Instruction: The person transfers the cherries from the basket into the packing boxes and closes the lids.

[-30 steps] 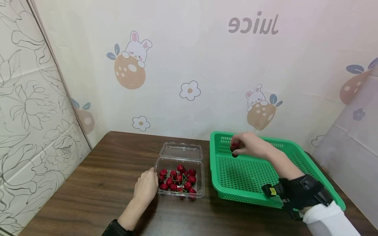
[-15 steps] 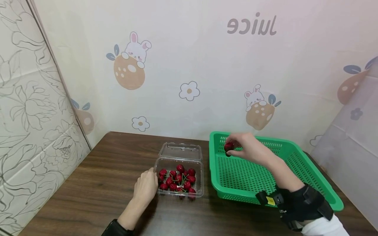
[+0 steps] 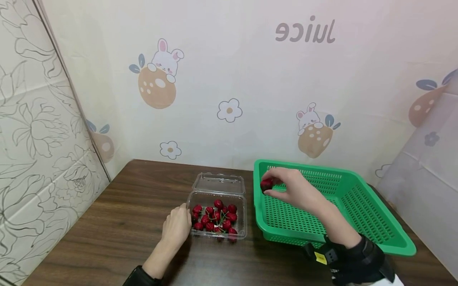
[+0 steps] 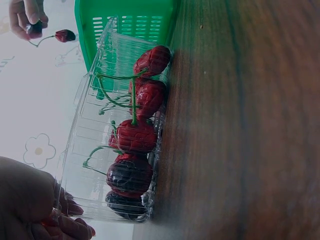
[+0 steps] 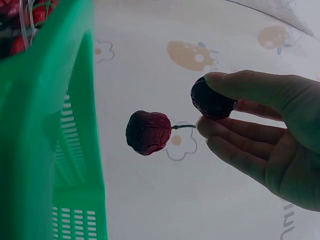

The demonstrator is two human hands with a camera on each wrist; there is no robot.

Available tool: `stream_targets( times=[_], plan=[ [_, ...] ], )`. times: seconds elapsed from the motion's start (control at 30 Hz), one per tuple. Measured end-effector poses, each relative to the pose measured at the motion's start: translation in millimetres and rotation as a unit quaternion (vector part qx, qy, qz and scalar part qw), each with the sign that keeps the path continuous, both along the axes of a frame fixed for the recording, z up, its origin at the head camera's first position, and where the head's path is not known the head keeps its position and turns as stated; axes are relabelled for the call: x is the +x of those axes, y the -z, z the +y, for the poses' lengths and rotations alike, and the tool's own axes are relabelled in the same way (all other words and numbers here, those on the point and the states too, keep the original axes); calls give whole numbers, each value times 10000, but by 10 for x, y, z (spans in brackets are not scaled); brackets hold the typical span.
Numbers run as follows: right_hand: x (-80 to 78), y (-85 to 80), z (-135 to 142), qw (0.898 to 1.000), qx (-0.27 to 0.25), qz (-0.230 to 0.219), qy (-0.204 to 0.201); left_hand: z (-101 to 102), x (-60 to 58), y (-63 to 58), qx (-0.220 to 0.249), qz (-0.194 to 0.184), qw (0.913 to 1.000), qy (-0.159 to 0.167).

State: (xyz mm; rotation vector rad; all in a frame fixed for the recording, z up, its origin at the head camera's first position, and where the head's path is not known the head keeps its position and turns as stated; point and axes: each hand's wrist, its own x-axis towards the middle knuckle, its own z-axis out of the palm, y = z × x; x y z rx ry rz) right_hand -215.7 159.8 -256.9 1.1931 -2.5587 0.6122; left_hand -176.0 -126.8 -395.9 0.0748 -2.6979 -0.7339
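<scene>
My right hand pinches a dark red cherry between thumb and fingers, above the left side of a green plastic basket. A second cherry dangles from the same hold by its green stem. To the left, a clear plastic clamshell box lies with its lid folded back. Several red cherries with green stems are inside it. My left hand grips the box's left wall; the left wrist view shows its fingertips curled at the wall.
Box and basket stand side by side on a dark wooden table, a narrow gap between them. A printed wall covering rises right behind the table, with another patterned sheet along the left.
My right hand, holding the cherries, has moved left across the basket toward its left rim. The left hand and the box have stayed in place.
</scene>
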Motion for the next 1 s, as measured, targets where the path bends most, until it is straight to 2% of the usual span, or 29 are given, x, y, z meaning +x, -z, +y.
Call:
stream_targets(
  times=[0.17, 0.33, 0.67, 0.8, 1.0],
  plan=[
    [68, 59, -89, 9997, -125, 148, -153, -5, -5, 4, -4, 44, 10000, 14],
    [134, 129, -184, 9992, -180, 95, -337, -5, -1, 4, 15, 30, 10000, -9],
    [241, 275, -364, 9980, -136, -219, -584, -3, -3, -7, 3, 17, 10000, 20],
    [289, 319, -428, 9974, -32, -457, -552, -5, -1, -9, -8, -6, 10000, 32],
    [323, 396, -518, 9968, 184, -472, -615, -6, -2, -9, -38, -1, 10000, 15]
  ],
)
